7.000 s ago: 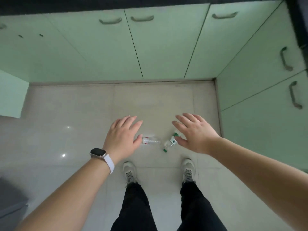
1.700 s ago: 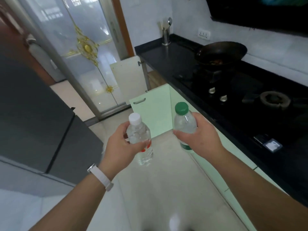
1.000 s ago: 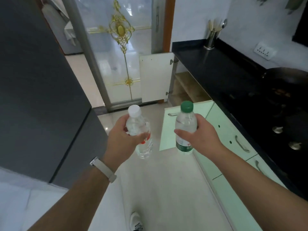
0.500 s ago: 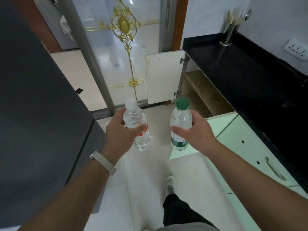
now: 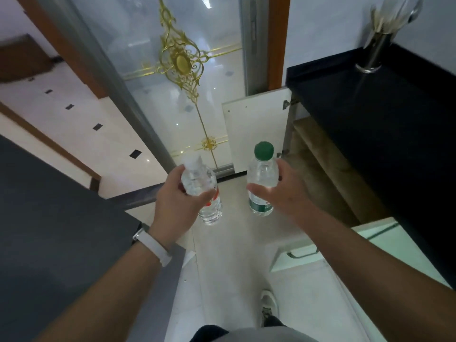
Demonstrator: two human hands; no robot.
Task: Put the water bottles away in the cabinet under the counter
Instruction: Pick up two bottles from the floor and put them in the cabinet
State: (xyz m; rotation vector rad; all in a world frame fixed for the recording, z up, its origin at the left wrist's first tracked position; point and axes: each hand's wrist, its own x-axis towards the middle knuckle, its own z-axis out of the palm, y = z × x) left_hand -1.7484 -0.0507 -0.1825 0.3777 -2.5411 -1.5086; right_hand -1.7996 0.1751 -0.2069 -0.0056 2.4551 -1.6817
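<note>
My left hand [image 5: 179, 201] grips a clear water bottle [image 5: 201, 191] with a white cap and a red label, held upright and tilted slightly left. My right hand [image 5: 283, 191] grips a second clear bottle [image 5: 262, 177] with a green cap and a green label, also upright. Both are held in front of me above the floor. Ahead on the right, under the black counter [image 5: 385, 124], a cabinet [image 5: 318, 166] stands open with its white door [image 5: 255, 129] swung out and a brownish shelf showing inside.
A dark grey appliance [image 5: 56, 230] fills the left side. A glass sliding door [image 5: 177, 77] with gold ornament stands ahead. A pale green cabinet door [image 5: 320, 245] juts out at my right, and a metal utensil holder [image 5: 377, 48] sits on the counter.
I have walked forward with both bottles, so the open cabinet is closer. Both hands keep the same grip; the pale green door has slid toward the lower right.
</note>
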